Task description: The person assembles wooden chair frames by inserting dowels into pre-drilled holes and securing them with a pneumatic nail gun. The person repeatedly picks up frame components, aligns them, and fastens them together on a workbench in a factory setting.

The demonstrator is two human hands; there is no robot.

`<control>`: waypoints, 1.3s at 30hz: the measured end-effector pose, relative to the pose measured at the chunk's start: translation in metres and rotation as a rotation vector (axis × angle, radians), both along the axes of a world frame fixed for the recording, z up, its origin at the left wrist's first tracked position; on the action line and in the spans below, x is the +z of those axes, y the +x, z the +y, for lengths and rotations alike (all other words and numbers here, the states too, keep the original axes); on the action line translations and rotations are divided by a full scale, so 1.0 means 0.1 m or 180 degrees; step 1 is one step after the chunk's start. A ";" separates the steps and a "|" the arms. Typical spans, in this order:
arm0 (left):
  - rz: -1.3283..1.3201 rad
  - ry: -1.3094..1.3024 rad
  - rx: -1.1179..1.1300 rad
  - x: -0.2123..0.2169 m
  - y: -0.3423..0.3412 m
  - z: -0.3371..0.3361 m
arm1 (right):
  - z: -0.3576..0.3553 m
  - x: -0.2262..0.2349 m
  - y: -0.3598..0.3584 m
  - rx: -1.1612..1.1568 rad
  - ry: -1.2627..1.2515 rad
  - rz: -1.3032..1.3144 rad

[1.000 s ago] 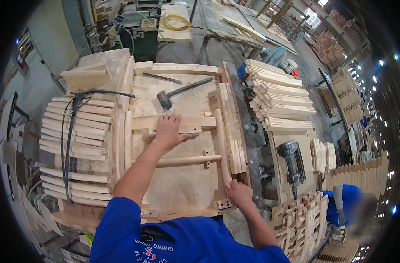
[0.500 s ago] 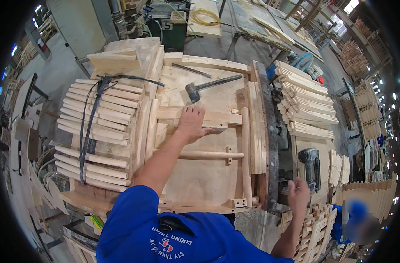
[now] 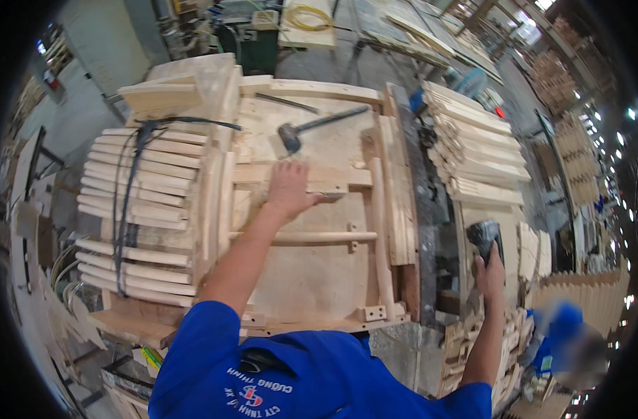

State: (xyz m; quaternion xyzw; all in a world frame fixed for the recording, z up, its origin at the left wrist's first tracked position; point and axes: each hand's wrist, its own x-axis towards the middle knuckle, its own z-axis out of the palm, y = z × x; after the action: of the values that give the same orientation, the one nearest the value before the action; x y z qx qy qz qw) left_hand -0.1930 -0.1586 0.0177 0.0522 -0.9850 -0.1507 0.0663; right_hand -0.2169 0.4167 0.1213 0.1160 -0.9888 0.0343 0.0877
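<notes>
Wood bar (image 3: 340,174) under the left hand (image 3: 289,188), dark tool (image 3: 482,234) at the right hand (image 3: 491,274)

White letters and a small red and white sign show on the front of the blue shirt (image 3: 347,377). A dark green bin (image 3: 263,52) on the far side has a mark on it too.

The left hand lies across the wood bar. Its fingers are stretched out to the far side, and its thumb sticks out wide to the right, by a small block (image 3: 336,192) on the near side of the bar. The bar is part of a wooden frame (image 3: 382,230) that lies in the middle of the surface (image 3: 312,279). A round rod (image 3: 326,237) crosses the frame, nearer than the left hand.

The right hand is well off to the right. Its fingers go to both sides of the dark tool and seem to touch it. They are blurry, so I cannot tell how tight they are. The hand hides the near end of the tool.

Farther off than the left hand lie a black hammer (image 3: 290,138) and a thin dark stick (image 3: 285,103). On the left is a pile of curved wooden sticks (image 3: 155,174) with a black strap (image 3: 127,209) over it. On the right, farther than the tool, is a stack of pale wood pieces (image 3: 476,140). Another person (image 3: 560,328) in blue is near the right edge.
</notes>
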 end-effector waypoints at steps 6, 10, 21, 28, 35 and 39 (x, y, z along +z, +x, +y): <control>0.1229 0.1256 0.0657 -0.30 0.49 0.67 | -0.55 0.51 0.23 -0.0105 -0.0092 -0.0973; -0.0827 0.5066 0.0381 -0.19 1.38 1.39 | -1.53 0.88 0.75 0.0919 0.0355 -0.1478; -0.1864 0.7463 0.1014 -0.36 1.71 1.45 | -2.68 0.17 0.87 0.1631 0.1538 -0.3095; -0.2094 0.7845 0.1252 -0.43 1.47 1.43 | -2.95 0.12 0.65 0.1364 0.1794 -0.3291; -0.2241 0.7965 0.1252 -0.53 1.44 1.35 | -3.14 0.15 0.56 0.1321 0.1877 -0.3540; -0.2159 0.7916 0.1424 -0.51 1.43 1.41 | -3.12 0.14 0.55 0.1498 0.1910 -0.3453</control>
State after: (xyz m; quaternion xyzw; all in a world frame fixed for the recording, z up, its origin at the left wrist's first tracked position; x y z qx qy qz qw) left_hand -0.0505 -0.0179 -0.0337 0.2747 -0.1254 -0.9193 -0.2525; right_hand -0.1616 0.1049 0.1356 0.3146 -0.8076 -0.1708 -0.4686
